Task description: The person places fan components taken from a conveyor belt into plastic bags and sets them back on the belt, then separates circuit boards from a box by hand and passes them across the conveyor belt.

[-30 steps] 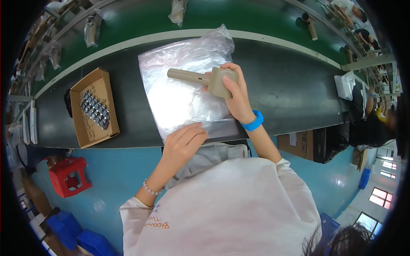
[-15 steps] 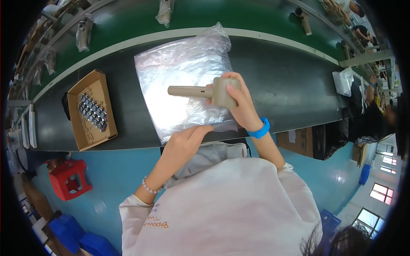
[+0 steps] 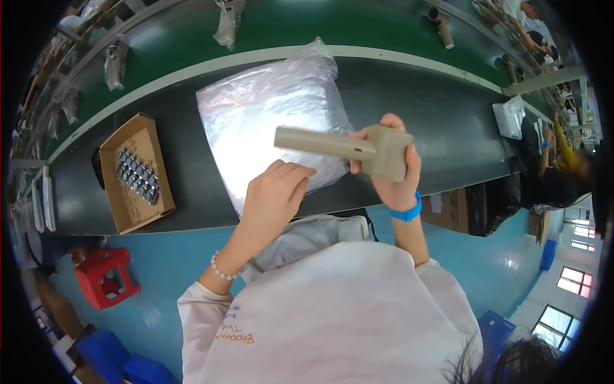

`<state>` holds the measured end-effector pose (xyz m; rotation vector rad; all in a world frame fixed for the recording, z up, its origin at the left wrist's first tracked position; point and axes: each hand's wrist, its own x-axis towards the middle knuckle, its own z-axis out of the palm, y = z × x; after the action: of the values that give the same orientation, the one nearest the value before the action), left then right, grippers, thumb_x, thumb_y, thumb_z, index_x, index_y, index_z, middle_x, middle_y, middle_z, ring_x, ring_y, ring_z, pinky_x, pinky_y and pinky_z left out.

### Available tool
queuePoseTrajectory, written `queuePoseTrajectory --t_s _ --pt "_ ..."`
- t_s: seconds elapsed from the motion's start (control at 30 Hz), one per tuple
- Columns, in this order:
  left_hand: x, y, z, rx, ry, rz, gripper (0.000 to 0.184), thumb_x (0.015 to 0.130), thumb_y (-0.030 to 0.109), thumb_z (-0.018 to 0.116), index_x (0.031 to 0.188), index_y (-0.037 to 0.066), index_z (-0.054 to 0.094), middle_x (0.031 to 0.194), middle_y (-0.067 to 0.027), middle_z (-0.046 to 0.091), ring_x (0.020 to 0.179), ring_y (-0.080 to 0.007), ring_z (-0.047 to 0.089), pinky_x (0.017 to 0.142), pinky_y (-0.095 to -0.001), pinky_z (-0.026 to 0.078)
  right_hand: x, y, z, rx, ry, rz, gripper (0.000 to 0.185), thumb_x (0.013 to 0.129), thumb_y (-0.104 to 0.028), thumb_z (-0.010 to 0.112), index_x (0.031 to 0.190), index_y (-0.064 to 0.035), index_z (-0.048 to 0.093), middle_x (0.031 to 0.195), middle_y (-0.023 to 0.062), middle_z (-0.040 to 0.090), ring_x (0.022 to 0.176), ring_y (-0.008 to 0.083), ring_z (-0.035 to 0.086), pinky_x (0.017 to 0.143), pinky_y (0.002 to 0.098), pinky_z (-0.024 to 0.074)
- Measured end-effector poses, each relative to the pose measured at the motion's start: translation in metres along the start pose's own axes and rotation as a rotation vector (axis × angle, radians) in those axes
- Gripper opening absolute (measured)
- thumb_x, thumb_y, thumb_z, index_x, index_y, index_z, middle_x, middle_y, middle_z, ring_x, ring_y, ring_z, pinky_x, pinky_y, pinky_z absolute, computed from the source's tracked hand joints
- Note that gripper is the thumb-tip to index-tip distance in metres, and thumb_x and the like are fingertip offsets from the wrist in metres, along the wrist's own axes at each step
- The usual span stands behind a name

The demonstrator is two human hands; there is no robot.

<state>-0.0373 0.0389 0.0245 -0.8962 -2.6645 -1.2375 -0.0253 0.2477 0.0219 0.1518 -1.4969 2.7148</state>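
A beige hair dryer (image 3: 345, 147), with a long straight handle and a short round head, is held above the bench in my right hand (image 3: 398, 182). My fingers and thumb wrap round its head, and the handle points left. Under the handle lies a stack of clear plastic bags (image 3: 246, 121). My left hand (image 3: 275, 191) is at the stack's near edge, its fingers bent and pressed together on the plastic; the exact grip at the fingertips is partly hidden.
A cardboard box (image 3: 162, 192) with small electronic parts (image 3: 137, 176) sits on the left of the dark bench (image 3: 441, 128). Behind it runs a green conveyor (image 3: 358, 25) carrying bagged dryers (image 3: 227, 22). A white bag (image 3: 510, 118) lies at right. A red stool (image 3: 105, 275) stands below left.
My right hand has moved right and nearer to me with the hair dryer, which now tilts down to the right. My left hand has risen slightly over the bags. Items on the conveyor have shifted left.
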Motion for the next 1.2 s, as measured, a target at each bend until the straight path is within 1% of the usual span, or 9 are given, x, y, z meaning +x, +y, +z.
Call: queuePoseTrajectory --t_s 0.13,0.27,0.37,0.47,0.63,0.73,0.9,1.0,1.2 --pt "0.0 -0.006 -0.001 0.034 0.114 -0.175 0.014 0.075 0.007 0.067 0.089 0.005 0.067 0.085 -0.0085 0.066 0.07 -0.0249 0.063 0.058 -0.0319 0.051 -0.02 0.023 -0.007 0.412 0.1 0.135 0.062 0.081 -0.058 0.051 0.124 -0.0151 0.04 0.102 0.0191 0.057 0.083 0.028 0.056 0.077 0.0373 0.0459" --pt "0.001 -0.022 0.004 -0.002 0.35 0.065 0.021 0.075 -0.003 0.065 0.095 0.004 0.067 0.088 -0.01 0.066 0.071 -0.0232 0.064 0.058 -0.0306 0.051 -0.029 0.035 -0.007 0.666 -0.023 0.121 0.059 0.083 -0.06 0.043 0.12 -0.0139 0.038 0.104 0.0218 0.057 0.092 0.0293 0.056 0.078 0.0403 0.0464" --pt "0.003 -0.009 -0.005 -0.13 0.285 -0.047 0.029 0.077 -0.007 0.061 0.104 0.003 0.065 0.097 -0.0111 0.065 0.074 -0.0155 0.062 0.054 -0.023 0.047 -0.013 0.044 -0.011 0.405 -0.431 0.138 0.066 0.074 -0.058 0.052 0.117 -0.0086 0.038 0.092 0.0218 0.06 0.092 0.0311 0.06 0.104 0.0483 0.0307" --pt "0.005 -0.012 -0.012 -0.075 0.379 0.061 0.033 0.076 -0.012 0.058 0.105 0.001 0.064 0.102 -0.0123 0.063 0.082 -0.0169 0.063 0.059 -0.023 0.052 -0.011 0.038 0.001 0.152 -0.34 0.299 0.067 0.069 -0.055 0.056 0.113 -0.0079 0.038 0.089 0.0214 0.061 0.089 0.0281 0.062 0.11 0.0531 0.0172" --pt "0.007 -0.012 -0.048 -0.053 0.785 0.055 0.025 0.076 -0.016 0.056 0.097 -0.005 0.065 0.094 -0.0162 0.064 0.08 -0.0203 0.063 0.065 -0.027 0.053 0.002 0.051 0.002 -0.032 -0.228 0.206 0.057 0.072 -0.045 0.059 0.109 -0.0047 0.042 0.094 0.0176 0.061 0.094 0.0269 0.061 0.088 0.0407 0.0451" --pt "0.009 -0.009 -0.062 -0.033 0.828 0.044 0.024 0.079 -0.014 0.056 0.098 -0.003 0.066 0.093 -0.0138 0.065 0.081 -0.0174 0.063 0.066 -0.0236 0.051 -0.001 0.051 0.002 -0.162 -0.247 0.101 0.056 0.069 -0.043 0.064 0.104 -0.004 0.045 0.095 0.017 0.061 0.095 0.0263 0.061 0.089 0.0411 0.0444" --pt "-0.002 0.003 -0.06 0.156 0.688 -0.043 0.026 0.073 -0.013 0.062 0.095 0.0 0.066 0.092 -0.0138 0.065 0.084 -0.0246 0.064 0.075 -0.0301 0.05 -0.009 0.019 -0.002 0.053 -0.485 -0.117 0.054 0.066 -0.028 0.071 0.103 0.0013 0.045 0.092 0.0199 0.058 0.095 0.0314 0.062 0.085 0.0367 0.0484" --pt "0.007 0.004 -0.038 0.125 0.55 0.01 0.03 0.074 -0.012 0.061 0.101 0.001 0.065 0.095 -0.0118 0.065 0.084 -0.0229 0.064 0.075 -0.0292 0.051 -0.016 0.008 0.013 0.304 -0.495 -0.259 0.056 0.064 -0.03 0.072 0.102 -0.0006 0.044 0.096 0.0314 0.059 0.084 0.0257 0.06 0.073 0.0296 0.05" --pt "0.019 0.029 -0.023 -0.321 0.284 -0.114 0.029 0.075 -0.011 0.063 0.102 0.0 0.064 0.099 -0.0119 0.063 0.088 -0.0206 0.064 0.075 -0.0281 0.054 -0.024 0.0 0.025 0.134 -0.413 -0.37 0.058 0.064 -0.035 0.071 0.102 -0.0016 0.043 0.095 0.0326 0.059 0.078 0.0233 0.058 0.069 0.0301 0.047"
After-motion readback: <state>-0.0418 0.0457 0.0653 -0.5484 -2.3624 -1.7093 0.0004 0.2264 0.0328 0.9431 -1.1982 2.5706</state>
